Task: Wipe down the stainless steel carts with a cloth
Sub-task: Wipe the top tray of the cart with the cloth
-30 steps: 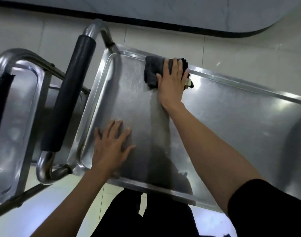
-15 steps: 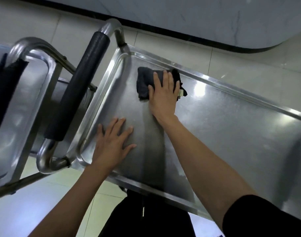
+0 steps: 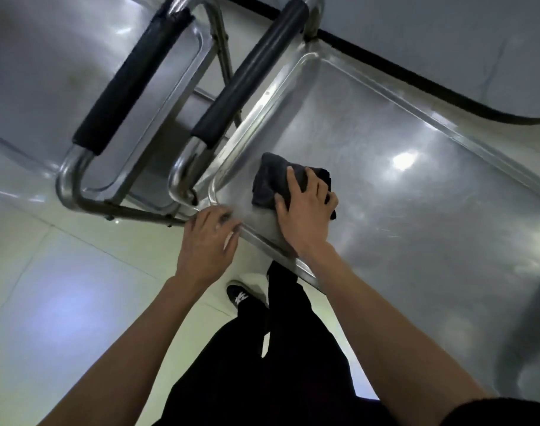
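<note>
While the stainless steel cart (image 3: 416, 241) is mid-wipe, the right hand (image 3: 305, 216) presses a dark cloth (image 3: 268, 186) flat-fingered into the tray's near corner. The left hand (image 3: 208, 244), blurred, fingers seemingly loose, steadies the rim. The unwiped stretch rightward likely comes next.

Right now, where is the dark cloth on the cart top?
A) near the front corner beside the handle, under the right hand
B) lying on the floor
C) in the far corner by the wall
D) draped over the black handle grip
A: the right hand presses the cloth on the cart top near its front corner, beside the handle; the left hand rests at the rim.
</note>
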Available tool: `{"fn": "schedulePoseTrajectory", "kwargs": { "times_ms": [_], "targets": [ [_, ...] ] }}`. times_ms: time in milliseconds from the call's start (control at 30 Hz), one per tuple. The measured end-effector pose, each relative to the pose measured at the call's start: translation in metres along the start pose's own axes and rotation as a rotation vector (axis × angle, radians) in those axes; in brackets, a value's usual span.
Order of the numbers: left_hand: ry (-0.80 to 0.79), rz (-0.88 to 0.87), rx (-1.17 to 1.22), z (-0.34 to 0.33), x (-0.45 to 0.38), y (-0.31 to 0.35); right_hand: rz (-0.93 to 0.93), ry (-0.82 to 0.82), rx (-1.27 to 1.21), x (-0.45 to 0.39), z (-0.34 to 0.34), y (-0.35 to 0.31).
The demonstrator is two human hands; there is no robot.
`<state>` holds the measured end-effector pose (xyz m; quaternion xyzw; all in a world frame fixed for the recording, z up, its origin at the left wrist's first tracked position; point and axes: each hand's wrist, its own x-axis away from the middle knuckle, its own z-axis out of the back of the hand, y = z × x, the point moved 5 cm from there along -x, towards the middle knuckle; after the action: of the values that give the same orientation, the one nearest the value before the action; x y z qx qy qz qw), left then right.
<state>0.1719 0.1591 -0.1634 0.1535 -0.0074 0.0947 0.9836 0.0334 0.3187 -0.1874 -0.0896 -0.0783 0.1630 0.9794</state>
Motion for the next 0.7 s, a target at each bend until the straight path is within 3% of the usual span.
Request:
{"fn": "schedulePoseTrajectory", "kwargs": {
  "times_ms": [167,333,500,700],
  "targets": [
    [0.062,0.139,0.074,0.003,0.026,-0.027,0.051,-0.01,0.017,0.046,-0.014,-0.03],
    [0.129,0.153,0.11,0.009,0.031,-0.031,0.121,-0.054,0.024,0.077,-0.025,-0.051],
    [0.151,0.12,0.14,0.012,0.017,-0.019,0.103,-0.081,-0.016,0.056,-0.016,-0.042],
    [0.088,0.11,0.147,0.009,-0.017,0.005,0.038,0.009,-0.054,-0.003,0.005,-0.016]
  ]
}}
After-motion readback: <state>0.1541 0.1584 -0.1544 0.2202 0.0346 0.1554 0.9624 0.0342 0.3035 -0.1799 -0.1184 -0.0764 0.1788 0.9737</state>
